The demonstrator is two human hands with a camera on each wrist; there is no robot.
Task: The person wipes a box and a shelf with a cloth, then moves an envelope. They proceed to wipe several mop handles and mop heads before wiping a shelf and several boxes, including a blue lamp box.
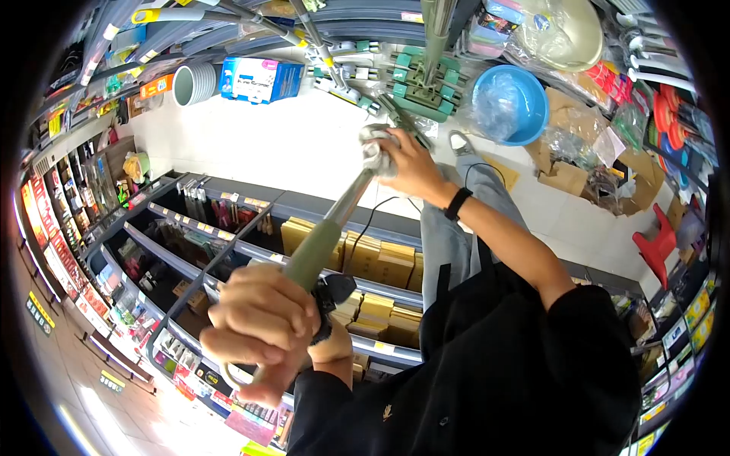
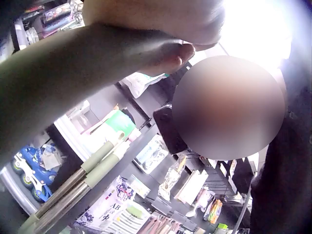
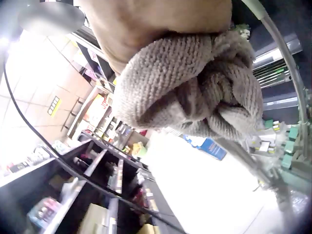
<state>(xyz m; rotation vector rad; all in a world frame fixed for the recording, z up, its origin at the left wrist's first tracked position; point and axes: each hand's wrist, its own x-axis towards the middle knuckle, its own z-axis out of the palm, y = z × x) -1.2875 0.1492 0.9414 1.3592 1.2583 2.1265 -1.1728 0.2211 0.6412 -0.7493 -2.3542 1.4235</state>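
Left hand [image 1: 262,319] grips green handle [image 1: 315,253]; right hand [image 1: 414,166] clutches grey cloth [image 1: 376,156] round pole [image 1: 352,199].
Blue basin [image 1: 532,99]: cloth's 2 o'clock.

Plain blue basin [image 1: 511,105].

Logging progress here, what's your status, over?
Left hand gripping green-handled pole. Right hand holding grey cloth against it. Black cord close by.

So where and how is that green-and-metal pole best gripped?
Likely by its green sleeve, from the wearer's side, wrapping across the slant: it is round and thicker than the bare metal shaft. The left hand grips there. Lower down, the gray cloth and right hand cover part of it.
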